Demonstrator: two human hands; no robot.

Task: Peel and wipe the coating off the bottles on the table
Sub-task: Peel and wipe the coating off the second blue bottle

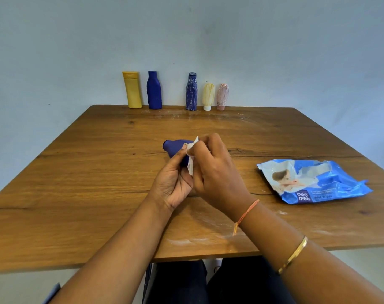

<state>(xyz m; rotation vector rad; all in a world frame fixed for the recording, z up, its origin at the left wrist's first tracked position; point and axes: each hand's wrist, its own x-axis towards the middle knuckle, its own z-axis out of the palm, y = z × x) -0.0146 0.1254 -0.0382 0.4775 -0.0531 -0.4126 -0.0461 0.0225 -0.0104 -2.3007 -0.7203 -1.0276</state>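
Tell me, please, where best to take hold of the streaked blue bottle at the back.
Grip the streaked bottle round its body, probably from the front-left: it stands upright by the wall, narrows at the neck, and the cream tube stands close on its right.

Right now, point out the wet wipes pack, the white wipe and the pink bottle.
wet wipes pack (314, 183): head view, wrapper's middle.
white wipe (190, 166): head view, hanging lower corner.
pink bottle (222, 96): head view, streaked body.
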